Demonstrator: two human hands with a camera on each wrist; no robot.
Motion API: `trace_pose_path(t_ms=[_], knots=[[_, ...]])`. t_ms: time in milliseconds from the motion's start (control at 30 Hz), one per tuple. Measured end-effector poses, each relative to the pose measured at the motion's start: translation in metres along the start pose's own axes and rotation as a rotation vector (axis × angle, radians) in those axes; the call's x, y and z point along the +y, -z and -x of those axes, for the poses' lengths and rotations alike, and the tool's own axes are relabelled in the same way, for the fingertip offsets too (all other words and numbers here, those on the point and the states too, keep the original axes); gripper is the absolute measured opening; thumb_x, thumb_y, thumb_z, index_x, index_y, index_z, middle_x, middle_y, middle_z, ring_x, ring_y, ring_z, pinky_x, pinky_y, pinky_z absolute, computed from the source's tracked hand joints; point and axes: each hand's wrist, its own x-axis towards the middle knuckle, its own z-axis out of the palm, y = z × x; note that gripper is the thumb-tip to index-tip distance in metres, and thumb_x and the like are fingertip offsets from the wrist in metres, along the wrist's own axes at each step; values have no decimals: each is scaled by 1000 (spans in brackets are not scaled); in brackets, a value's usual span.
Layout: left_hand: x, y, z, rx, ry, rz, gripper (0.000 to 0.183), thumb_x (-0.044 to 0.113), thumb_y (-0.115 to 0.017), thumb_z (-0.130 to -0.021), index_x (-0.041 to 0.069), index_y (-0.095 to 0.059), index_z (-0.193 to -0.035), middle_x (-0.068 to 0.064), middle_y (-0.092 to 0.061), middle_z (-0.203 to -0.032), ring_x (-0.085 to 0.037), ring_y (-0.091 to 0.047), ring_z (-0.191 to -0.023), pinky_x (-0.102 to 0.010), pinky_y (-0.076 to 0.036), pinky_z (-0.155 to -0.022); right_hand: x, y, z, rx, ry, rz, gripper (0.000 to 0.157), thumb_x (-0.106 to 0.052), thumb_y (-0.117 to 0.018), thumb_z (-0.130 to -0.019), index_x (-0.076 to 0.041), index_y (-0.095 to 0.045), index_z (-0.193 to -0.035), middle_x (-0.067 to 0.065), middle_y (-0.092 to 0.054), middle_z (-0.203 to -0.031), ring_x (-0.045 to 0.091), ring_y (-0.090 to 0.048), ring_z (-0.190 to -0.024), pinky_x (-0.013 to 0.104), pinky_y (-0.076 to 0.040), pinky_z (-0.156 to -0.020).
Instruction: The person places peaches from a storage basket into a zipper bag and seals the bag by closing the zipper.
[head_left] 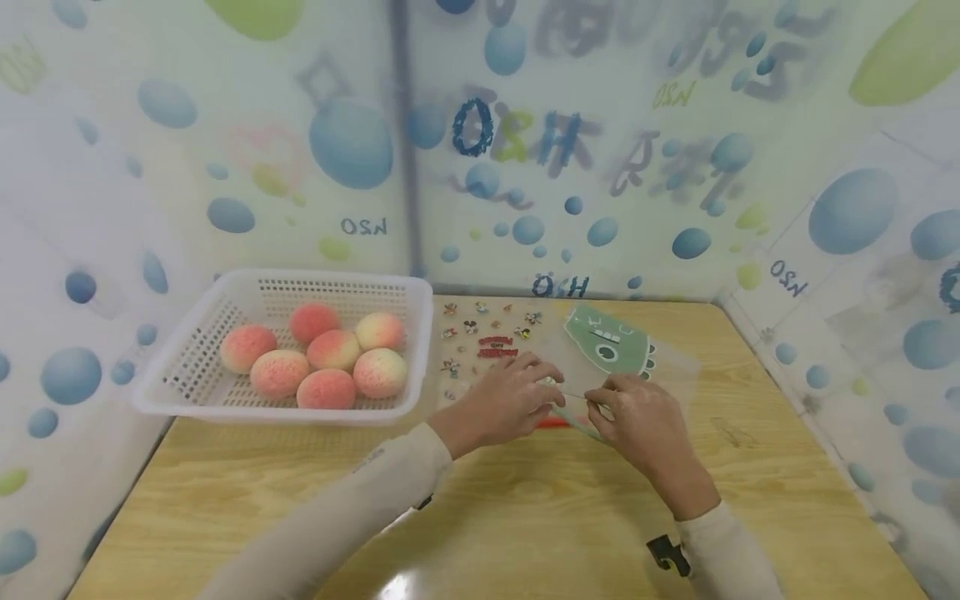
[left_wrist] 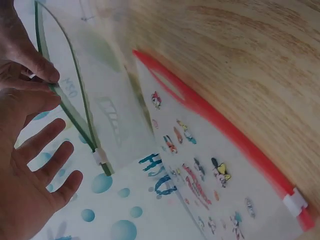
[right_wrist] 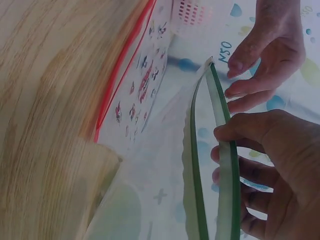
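Observation:
A clear slider zip bag with a green monster print point(head_left: 606, 343) lies at the back of the table, its green-edged mouth point(right_wrist: 228, 185) parted. My right hand point(head_left: 641, 421) pinches one green rim of that mouth between thumb and fingers. Close beside the rim is my left hand point(head_left: 506, 402), with its fingers point(left_wrist: 50, 165) spread and extended; nothing shows in its grasp. The white slider point(left_wrist: 98, 156) sits near one end of the green zip. Beside this bag lies a second zip bag point(left_wrist: 200, 170) with small cartoon prints, a red zip and a white slider point(left_wrist: 295, 201).
At the left of the table stands a white plastic basket point(head_left: 420, 350) with several peaches point(head_left: 327, 389) in it. Patterned curtain-like walls point(head_left: 495, 242) enclose the back and sides of the wooden table point(head_left: 510, 517).

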Motion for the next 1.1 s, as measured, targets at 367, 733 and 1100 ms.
trace_pose_path(t_ms=[367, 733, 1100], knots=[[-5, -7, 0, -104, 49, -55, 21, 20, -71, -97, 24, -76, -117, 0, -57, -143, -25, -47, -135, -41, -42, -109, -10, -3, -6, 16, 7, -50, 10, -10, -83, -80, -8, -81, -89, 2, -68, -81, 18, -63, -68, 35, -54, -55], [-7, -17, 6, -98, 104, -31, 32, 19, -76, -93, 23, -72, -125, -3, -56, -144, -24, -49, -132, -45, -46, -103, -11, -8, -4, 171, 71, -106, 10, -5, -83, -77, -6, -77, -86, 2, -66, -80, 19, -62, -66, 36, -53, -50], [-7, -22, 12, -104, 164, 66, 56, 6, -75, -90, 11, -56, -143, -7, -54, -146, -25, -48, -136, -43, -40, -110, -20, -11, 0, 239, 94, -119, 25, 0, -71, -81, -2, -73, -105, 14, -67, -103, 29, -66, -81, 43, -57, -60]])
